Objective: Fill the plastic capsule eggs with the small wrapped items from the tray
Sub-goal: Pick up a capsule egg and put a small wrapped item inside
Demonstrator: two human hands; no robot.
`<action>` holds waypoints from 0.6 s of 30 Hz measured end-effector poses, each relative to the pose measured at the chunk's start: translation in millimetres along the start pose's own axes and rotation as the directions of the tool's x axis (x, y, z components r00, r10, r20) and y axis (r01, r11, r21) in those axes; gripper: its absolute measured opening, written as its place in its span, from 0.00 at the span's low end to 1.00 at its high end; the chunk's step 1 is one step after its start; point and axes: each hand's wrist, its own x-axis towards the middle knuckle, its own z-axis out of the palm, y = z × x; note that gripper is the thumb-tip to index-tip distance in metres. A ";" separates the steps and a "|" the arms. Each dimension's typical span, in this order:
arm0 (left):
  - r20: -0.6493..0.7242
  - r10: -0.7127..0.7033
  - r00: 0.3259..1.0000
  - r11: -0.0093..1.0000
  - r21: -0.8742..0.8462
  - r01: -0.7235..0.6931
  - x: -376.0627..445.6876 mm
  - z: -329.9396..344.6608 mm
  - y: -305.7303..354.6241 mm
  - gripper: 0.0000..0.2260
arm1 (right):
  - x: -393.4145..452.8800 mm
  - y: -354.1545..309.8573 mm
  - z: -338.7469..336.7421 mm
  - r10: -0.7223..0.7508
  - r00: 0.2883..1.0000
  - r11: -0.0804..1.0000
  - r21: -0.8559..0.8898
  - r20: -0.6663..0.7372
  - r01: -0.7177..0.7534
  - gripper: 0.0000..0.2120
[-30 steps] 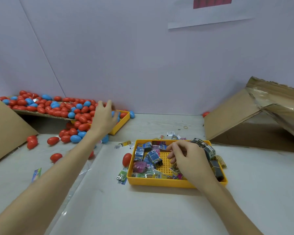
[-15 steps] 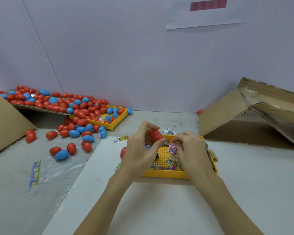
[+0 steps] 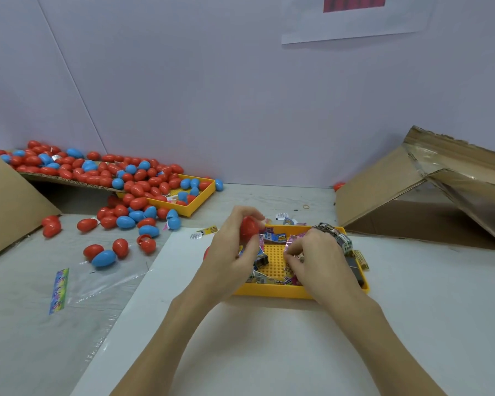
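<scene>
A red capsule egg sits in the curled fingers of the left hand, held above the near-left part of the yellow tray, with the thumb and fingertips wrapped around it so that only its upper side shows. The right hand is over the middle of the same tray with its fingers bent down into the small wrapped items; they appear to pinch one of the wrappers, though the item itself is mostly hidden under the knuckles. The tray rests on a white board and holds a scatter of colourful packets around a bare patch of its dotted floor, with a folded strip of packets draped over its far-right corner. Another red egg peeks out just left of the tray, behind the left wrist. Further left, on the grey table, loose red and blue eggs lie near a clear plastic bag. Behind them a second yellow tray and a sloping sheet of cardboard carry a large heap of eggs. At the right a brown cardboard box lies tipped open against the pale wall.
</scene>
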 end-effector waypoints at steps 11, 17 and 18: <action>0.016 0.003 1.000 0.975 0.224 -0.007 -0.5 2.3 -3.0 0.09 | 7.0 11.3 -10.4 -0.002 0.998 0.778 0.627 0.055 -0.033 0.10; -0.022 -0.127 0.992 0.989 -0.075 0.125 1.5 -0.5 2.4 0.05 | 9.6 1.1 -16.1 0.079 0.962 0.254 0.928 0.262 -0.273 0.22; -0.026 -0.129 0.991 0.988 -0.084 0.126 1.3 -0.3 3.7 0.05 | 9.1 1.2 -15.9 0.061 0.956 0.237 0.927 0.285 -0.292 0.24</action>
